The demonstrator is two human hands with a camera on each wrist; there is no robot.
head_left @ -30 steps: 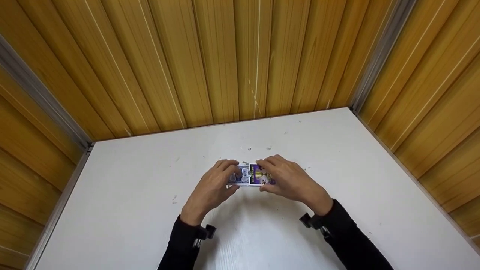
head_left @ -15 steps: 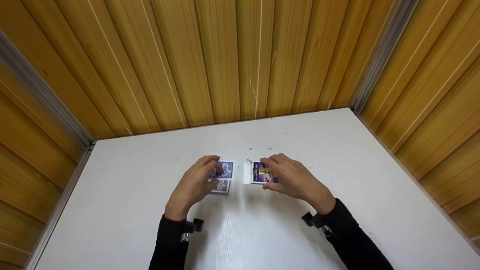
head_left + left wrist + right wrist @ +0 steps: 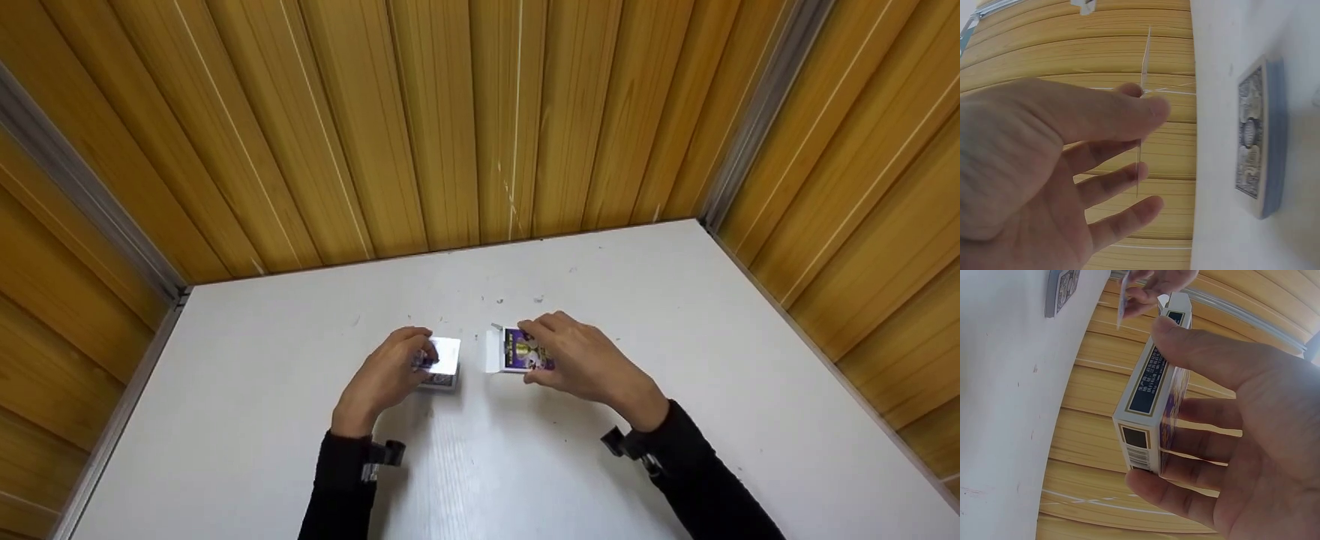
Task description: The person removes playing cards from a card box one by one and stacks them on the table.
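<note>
My left hand (image 3: 381, 381) pinches a thin playing card (image 3: 448, 355) between thumb and fingers. In the left wrist view that card (image 3: 1145, 62) appears edge-on, with the thumb across it. Below it, a deck of cards (image 3: 1251, 135) with patterned backs lies on the table, partly hidden by the hand and card in the head view. My right hand (image 3: 581, 358) grips a purple and white card box (image 3: 517, 349), its flap (image 3: 493, 352) sticking out on the left toward the left hand. The right wrist view shows the box's dark printed side and barcode end (image 3: 1139, 449), held above the table.
The white tabletop (image 3: 262, 420) carries small dark marks and scuffs. Yellow wood-look panels (image 3: 435, 120) stand at its back and sides, with grey metal posts (image 3: 765, 112) at the corners.
The left hand has moved left from the box's opening, bringing a blue-backed card over the deck; the card has since tilted and shines white. The right hand and box have barely moved.
</note>
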